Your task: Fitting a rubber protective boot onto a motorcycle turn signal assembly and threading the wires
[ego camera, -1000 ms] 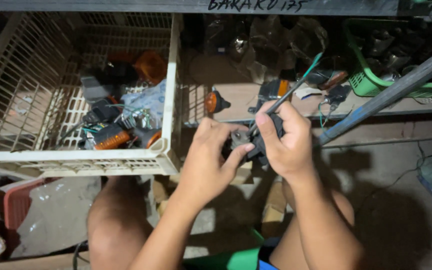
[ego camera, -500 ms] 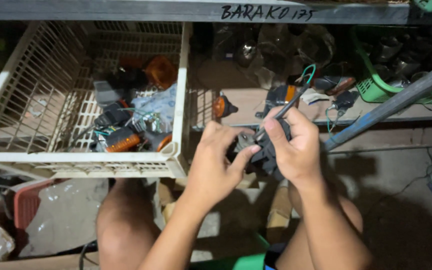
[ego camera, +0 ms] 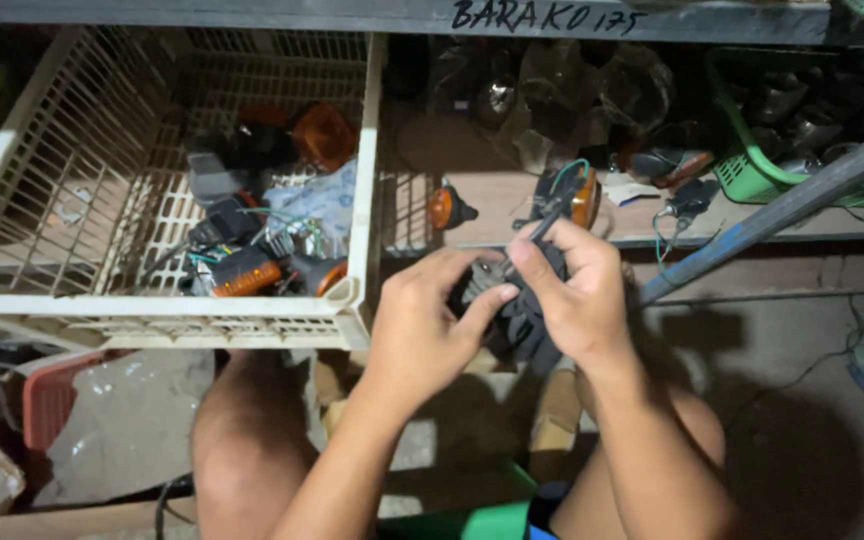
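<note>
Both hands met over a small black part, held in the air just in front of the cream plastic crate and off its near right corner. Left hand: fingers clenched round the part's left side, thumb laid across toward the right hand. Right hand: fingers clenched on the part's right and upper side, pinching a thin dark stem that stuck up from it. Exact shape of the part could not be told; the hands covered most of it and the light was poor.

Inside the crate, toward its near right side: a heap of dark housings with orange lenses, loose green wires and a crumpled pale plastic bag. Right of the crate, on the wooden shelf: a single orange-lensed lamp, lying close to the crate wall. Further right of the crate, a second orange lamp with a green wire, just behind the right hand. Far right of the crate: a green basket of dark parts on the same shelf, and a blue-grey bar slanting down in front of it.

Below the crate: a red basket and clear plastic sheeting. Person's bare knees showed beneath the hands.
</note>
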